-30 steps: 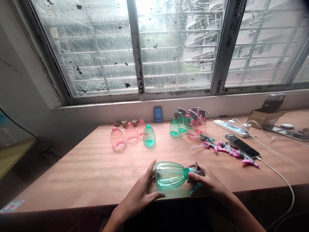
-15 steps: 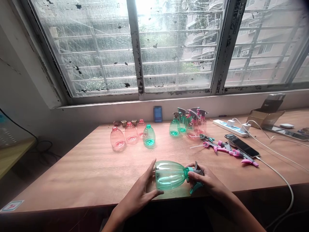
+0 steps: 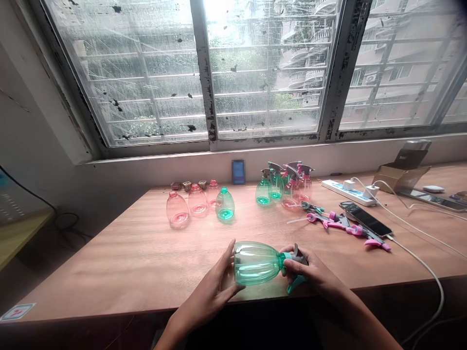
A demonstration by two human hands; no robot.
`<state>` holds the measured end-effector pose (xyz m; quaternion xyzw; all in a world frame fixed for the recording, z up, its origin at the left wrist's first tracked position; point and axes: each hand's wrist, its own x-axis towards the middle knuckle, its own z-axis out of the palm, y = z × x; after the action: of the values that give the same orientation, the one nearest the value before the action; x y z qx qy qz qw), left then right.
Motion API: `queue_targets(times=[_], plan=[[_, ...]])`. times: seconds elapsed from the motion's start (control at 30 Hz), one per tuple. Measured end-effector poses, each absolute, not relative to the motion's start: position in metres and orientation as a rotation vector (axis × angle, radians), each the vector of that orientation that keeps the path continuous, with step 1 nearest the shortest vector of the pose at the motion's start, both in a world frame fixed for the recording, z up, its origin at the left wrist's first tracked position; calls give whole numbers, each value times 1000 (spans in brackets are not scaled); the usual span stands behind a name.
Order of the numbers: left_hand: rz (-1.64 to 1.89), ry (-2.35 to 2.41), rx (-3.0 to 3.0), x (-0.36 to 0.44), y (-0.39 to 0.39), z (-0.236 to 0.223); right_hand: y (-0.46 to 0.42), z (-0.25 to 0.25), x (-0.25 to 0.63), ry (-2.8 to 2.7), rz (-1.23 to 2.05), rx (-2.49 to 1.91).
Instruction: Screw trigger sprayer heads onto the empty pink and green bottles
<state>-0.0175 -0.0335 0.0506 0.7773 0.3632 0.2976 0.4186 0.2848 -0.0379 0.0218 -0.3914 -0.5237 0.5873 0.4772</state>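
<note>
A clear green spray bottle (image 3: 256, 263) lies sideways in the air over the table's front edge, its base to the left. My left hand (image 3: 216, 286) cups that base between thumb and fingers. Around the neck and the grey-green trigger head (image 3: 297, 262), my right hand (image 3: 310, 270) is closed. Behind it on the table stand three open pink bottles, one of them nearest the left (image 3: 177, 210), and one open green bottle (image 3: 225, 204). Loose pink and teal spray heads (image 3: 343, 224) lie in a heap to the right.
Several bottles with spray heads fitted (image 3: 277, 187) stand at the back. A phone (image 3: 366, 218), a white power strip (image 3: 348, 192) with cables and a cardboard box (image 3: 399, 177) occupy the right side. A blue device (image 3: 238, 172) leans against the wall below the window.
Almost nothing differs. The bottle's base and my left thumb have shifted very slightly up and to the left; both hands keep their hold.
</note>
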Motion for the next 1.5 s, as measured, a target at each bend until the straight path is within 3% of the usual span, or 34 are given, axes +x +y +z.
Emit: queue_targets(times=[1.5], plan=[[833, 854, 1862, -21, -27, 40, -39, 24, 284, -1315, 1432, -981]])
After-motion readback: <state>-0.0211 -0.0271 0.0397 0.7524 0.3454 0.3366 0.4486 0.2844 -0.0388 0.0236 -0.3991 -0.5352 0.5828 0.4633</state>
